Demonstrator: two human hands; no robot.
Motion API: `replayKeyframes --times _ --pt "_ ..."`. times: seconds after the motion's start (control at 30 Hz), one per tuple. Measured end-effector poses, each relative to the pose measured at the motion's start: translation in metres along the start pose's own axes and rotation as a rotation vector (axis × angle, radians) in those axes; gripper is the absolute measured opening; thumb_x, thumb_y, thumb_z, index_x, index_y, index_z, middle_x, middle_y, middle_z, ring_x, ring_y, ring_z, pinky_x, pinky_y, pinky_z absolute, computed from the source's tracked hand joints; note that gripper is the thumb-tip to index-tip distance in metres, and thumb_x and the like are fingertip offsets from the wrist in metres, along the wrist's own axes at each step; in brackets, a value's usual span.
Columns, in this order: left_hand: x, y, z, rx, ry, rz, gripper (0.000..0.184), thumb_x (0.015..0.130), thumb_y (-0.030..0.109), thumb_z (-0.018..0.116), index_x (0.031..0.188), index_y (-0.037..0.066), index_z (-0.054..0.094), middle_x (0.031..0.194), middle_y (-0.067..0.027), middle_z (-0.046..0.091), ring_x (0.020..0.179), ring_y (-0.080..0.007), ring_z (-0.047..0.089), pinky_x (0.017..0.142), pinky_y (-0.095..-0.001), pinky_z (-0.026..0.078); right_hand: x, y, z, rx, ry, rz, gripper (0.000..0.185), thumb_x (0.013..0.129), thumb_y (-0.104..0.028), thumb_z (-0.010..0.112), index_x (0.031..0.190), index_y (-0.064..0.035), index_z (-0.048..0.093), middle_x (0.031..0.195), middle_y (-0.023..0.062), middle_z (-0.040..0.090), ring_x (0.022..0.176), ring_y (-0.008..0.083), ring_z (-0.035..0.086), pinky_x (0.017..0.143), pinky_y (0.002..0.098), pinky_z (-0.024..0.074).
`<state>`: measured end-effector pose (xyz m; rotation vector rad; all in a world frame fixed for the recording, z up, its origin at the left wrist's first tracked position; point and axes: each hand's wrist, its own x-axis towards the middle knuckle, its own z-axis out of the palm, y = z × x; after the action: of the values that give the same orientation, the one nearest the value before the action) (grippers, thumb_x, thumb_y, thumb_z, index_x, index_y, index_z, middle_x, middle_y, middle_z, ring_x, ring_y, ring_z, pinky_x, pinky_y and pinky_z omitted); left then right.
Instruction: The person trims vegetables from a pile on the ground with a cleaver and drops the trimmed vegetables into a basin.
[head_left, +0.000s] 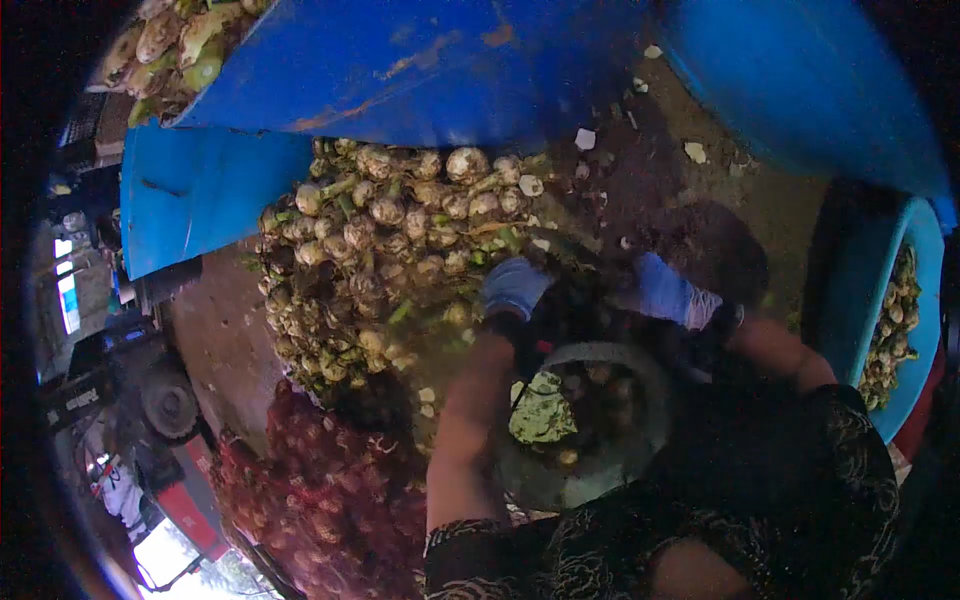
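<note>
Blue barrel [420,75] beyond bulb heap [385,215], red mesh sack [320,490] beside; bucket [525,478] near hands [515,287]

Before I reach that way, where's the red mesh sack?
In the head view, the red mesh sack is at lower left, on the person's left side, just below the bulb pile and beside the left forearm.

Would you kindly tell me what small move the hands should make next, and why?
I would probably ease the left hand, if free, slightly into the pile of bulbs to take one. That gloved hand is already at the pile's edge, and the round bucket is close by. The picture is too dark to tell what it holds.
</note>
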<state>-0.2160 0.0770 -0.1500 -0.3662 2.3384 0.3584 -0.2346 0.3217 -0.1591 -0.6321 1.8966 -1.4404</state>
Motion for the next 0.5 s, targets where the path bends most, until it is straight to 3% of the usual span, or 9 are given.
replayKeyframes --times 0.07,0.13,0.17,0.2,0.27,0.3,0.37,0.43,0.5 --pt "-0.007 0.015 -0.019 0.064 0.018 -0.009 0.064 0.062 0.060 0.061 0.092 0.003 0.063 0.100 -0.0196 0.060 0.095 -0.0310 0.058 0.080 -0.0386 0.046 0.003 -0.022 -0.009 0.550 -0.002 0.018 0.048 0.073 -0.033 0.065 0.110 -0.0037 0.054 0.096 0.0204 0.058 0.087 0.0338 0.055 0.083 0.0416 0.0414" --pt "-0.007 0.007 -0.017 -0.007 0.095 0.011 0.057 0.064 0.051 0.064 0.094 0.003 0.061 0.099 -0.0180 0.060 0.093 -0.0294 0.058 0.080 -0.0387 0.046 0.002 -0.039 -0.018 -0.257 0.044 0.005 0.044 0.073 -0.038 0.062 0.103 -0.0048 0.059 0.089 0.0183 0.059 0.079 0.0341 0.057 0.073 0.0395 0.0462" --pt "-0.009 0.003 -0.015 -0.079 0.174 0.024 0.050 0.066 0.042 0.067 0.096 0.002 0.059 0.099 -0.0165 0.061 0.091 -0.0277 0.059 0.079 -0.0388 0.047 0.002 -0.041 -0.020 -0.255 0.045 0.009 0.044 0.073 -0.038 0.062 0.103 -0.0048 0.059 0.089 0.0183 0.059 0.079 0.0341 0.057 0.073 0.0395 0.0462" --pt "-0.013 0.001 -0.013 -0.078 0.170 0.025 0.050 0.066 0.042 0.067 0.096 0.002 0.059 0.099 -0.0165 0.061 0.091 -0.0277 0.059 0.079 -0.0388 0.047 0.003 -0.041 -0.022 -0.331 0.010 -0.039 0.043 0.073 -0.039 0.062 0.099 -0.0050 0.060 0.086 0.0177 0.060 0.075 0.0342 0.057 0.068 0.0393 0.0469" --pt "-0.025 -0.005 -0.009 -1.087 0.392 0.365 0.040 0.071 0.023 0.067 0.102 0.001 0.052 0.100 -0.0123 0.059 0.090 -0.0225 0.059 0.078 -0.0358 0.048 0.007 -0.032 -0.023 -0.405 -0.026 -0.087 0.042 0.072 -0.040 0.061 0.096 -0.0052 0.061 0.083 0.0171 0.060 0.071 0.0343 0.058 0.063 0.0390 0.0477" --pt "-0.041 0.002 -0.019 -1.085 0.393 0.362 0.040 0.071 0.023 0.067 0.102 0.001 0.052 0.100 -0.0123 0.059 0.090 -0.0225 0.059 0.078 -0.0358 0.048 0.009 -0.018 -0.019 -0.547 -0.108 -0.153 0.040 0.072 -0.039 0.061 0.093 -0.0055 0.061 0.080 0.0166 0.060 0.070 0.0346 0.058 0.062 0.0401 0.0473" --pt "-0.081 0.023 -0.050 -1.508 0.246 0.298 0.047 0.069 0.006 0.067 0.110 -0.001 0.044 0.102 -0.0113 0.057 0.091 -0.0203 0.057 0.080 -0.0338 0.049 0.013 -0.032 -0.018 -0.687 -0.191 -0.224 0.037 0.071 -0.038 0.061 0.091 -0.0059 0.060 0.078 0.0160 0.060 0.068 0.0349 0.057 0.061 0.0411 0.0469" --pt "-0.077 0.002 -0.022 -1.509 0.386 0.339 0.052 0.066 0.003 0.069 0.111 -0.002 0.044 0.103 -0.0125 0.057 0.092 -0.0203 0.057 0.079 -0.0340 0.050 0.017 -0.097 -0.021 -0.589 -0.075 -0.222 0.034 0.069 -0.036 0.062 0.084 -0.0059 0.059 0.072 0.0157 0.057 0.064 0.0353 0.056 0.057 0.0430 0.0457" --pt "-0.084 -0.007 -0.016 -1.506 0.525 0.382 0.058 0.062 0.000 0.072 0.112 -0.004 0.043 0.103 -0.0137 0.057 0.093 -0.0203 0.057 0.079 -0.0342 0.051 0.019 -0.108 -0.020 -0.597 -0.086 -0.280 0.032 0.068 -0.035 0.062 0.083 -0.0061 0.058 0.072 0.0159 0.057 0.065 0.0354 0.057 0.058 0.0438 0.0455"
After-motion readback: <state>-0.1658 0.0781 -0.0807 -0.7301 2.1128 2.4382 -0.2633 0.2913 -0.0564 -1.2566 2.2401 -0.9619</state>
